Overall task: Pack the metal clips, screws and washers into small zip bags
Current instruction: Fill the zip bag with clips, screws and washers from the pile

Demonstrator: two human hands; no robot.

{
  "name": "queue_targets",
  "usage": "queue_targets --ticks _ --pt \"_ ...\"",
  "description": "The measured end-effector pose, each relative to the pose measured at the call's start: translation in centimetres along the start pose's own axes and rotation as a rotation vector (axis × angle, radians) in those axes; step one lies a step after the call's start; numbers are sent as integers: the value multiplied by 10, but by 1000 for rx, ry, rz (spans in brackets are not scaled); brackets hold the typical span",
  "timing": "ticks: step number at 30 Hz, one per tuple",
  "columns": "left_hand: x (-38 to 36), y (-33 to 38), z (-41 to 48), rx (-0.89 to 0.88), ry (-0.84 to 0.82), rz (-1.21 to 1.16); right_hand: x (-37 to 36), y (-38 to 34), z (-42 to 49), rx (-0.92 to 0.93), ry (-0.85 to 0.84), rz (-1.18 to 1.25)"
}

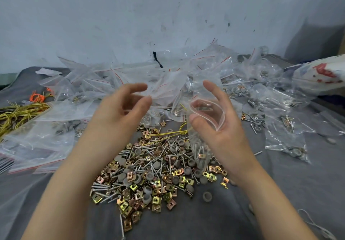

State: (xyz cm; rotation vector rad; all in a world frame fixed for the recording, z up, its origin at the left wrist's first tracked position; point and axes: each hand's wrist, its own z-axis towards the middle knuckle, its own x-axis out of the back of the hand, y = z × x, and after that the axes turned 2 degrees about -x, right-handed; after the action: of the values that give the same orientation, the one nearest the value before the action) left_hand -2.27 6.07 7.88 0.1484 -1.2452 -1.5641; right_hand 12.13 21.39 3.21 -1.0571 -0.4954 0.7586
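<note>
We are pinching one bag, mouth open, in our right hand; our left hand is hovering slack, gripping nothing.

No words, brands or numbers can be read anywhere. The white bag at the right edge carries red printed marks, too blurred to make out as letters. The red lines along the tops of the zip bags are plain stripes, not writing
</note>
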Motion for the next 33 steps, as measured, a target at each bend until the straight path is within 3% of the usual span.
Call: queue_targets --ticks 5,15,24,33 --pt "3 -35 -14 133 -157 307 2 -1 0 12 2 -21" --pt "2 -75 -20 202 -321 485 1 0 -2 15 8 -27" --pt "-7 -90 -21 175 -320 723 0 0 1 8 11 -33" --pt "-6 -97 -18 223 -319 662 2 2 2 5 4 -32"
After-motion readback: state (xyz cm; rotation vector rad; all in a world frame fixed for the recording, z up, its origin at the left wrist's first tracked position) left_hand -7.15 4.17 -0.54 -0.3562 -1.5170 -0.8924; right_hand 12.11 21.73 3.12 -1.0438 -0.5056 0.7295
